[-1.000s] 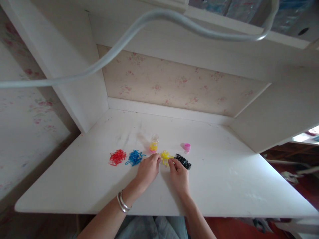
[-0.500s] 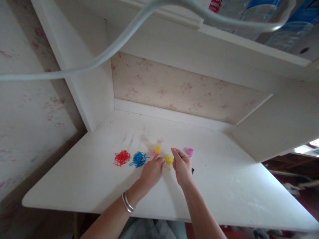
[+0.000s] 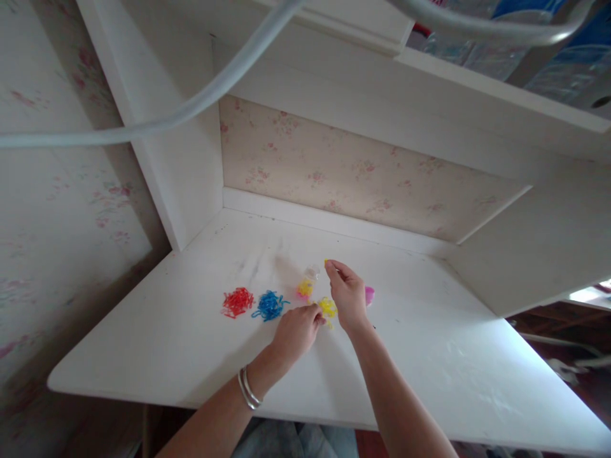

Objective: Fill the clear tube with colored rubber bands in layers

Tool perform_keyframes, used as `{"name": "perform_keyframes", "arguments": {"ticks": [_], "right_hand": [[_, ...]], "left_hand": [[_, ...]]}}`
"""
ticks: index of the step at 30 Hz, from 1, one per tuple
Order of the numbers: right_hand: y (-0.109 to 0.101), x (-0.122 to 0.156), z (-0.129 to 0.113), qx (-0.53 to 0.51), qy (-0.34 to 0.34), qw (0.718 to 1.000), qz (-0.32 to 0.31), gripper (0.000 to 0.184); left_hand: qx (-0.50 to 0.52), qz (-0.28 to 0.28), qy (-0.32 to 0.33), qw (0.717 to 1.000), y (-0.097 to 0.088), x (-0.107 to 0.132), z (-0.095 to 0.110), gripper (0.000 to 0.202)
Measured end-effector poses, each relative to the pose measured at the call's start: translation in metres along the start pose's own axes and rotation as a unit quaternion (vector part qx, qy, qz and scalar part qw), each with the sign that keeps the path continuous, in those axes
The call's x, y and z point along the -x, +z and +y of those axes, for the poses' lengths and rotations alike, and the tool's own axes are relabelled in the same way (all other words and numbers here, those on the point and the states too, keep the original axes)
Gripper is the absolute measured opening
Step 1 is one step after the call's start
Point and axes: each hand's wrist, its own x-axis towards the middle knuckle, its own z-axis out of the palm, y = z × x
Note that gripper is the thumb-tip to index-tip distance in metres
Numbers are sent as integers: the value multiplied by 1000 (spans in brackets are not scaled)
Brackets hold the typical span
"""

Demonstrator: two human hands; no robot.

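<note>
Small rubber bands lie in piles on a white desk point(image 3: 429, 356): a red pile point(image 3: 237, 301), a blue pile point(image 3: 270, 305) and a yellow pile point(image 3: 328, 307). My left hand point(image 3: 296, 331) rests on the desk with its fingertips pinched at the yellow pile. My right hand point(image 3: 347, 294) is raised, pinching a yellow band point(image 3: 326, 262) just above a small clear bottle point(image 3: 308, 283) partly filled with yellow bands. A pink cap point(image 3: 369, 294) peeks out behind my right hand. The black pile is hidden under my right wrist.
The desk sits in an alcove with a white side panel point(image 3: 162, 127) at left, a slanted panel at right and floral wallpaper point(image 3: 363, 172) behind. A shelf above holds water bottles point(image 3: 534, 57). A grey cable point(image 3: 191, 108) hangs across the top.
My right hand rose from the yellow pile and moved back toward the bottle with a yellow band pinched in it. My left hand stayed at the pile. The camera shifted slightly.
</note>
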Motion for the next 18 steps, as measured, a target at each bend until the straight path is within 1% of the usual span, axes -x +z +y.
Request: {"name": "perform_keyframes", "arguments": {"ticks": [3, 6, 10, 18], "right_hand": [[7, -8, 0, 1, -2, 999, -32, 46], [9, -12, 2, 8, -1, 999, -44, 46], [7, -13, 5, 15, 0, 999, -52, 46], [-1, -15, 11, 18, 3, 999, -49, 43]], "left_hand": [[-2, 5, -2, 1000, -2, 2, 1, 13], [-2, 10, -2, 1000, -2, 2, 2, 15], [1, 14, 1, 1000, -2, 2, 4, 19], [13, 21, 21, 999, -1, 1, 2, 14]]}}
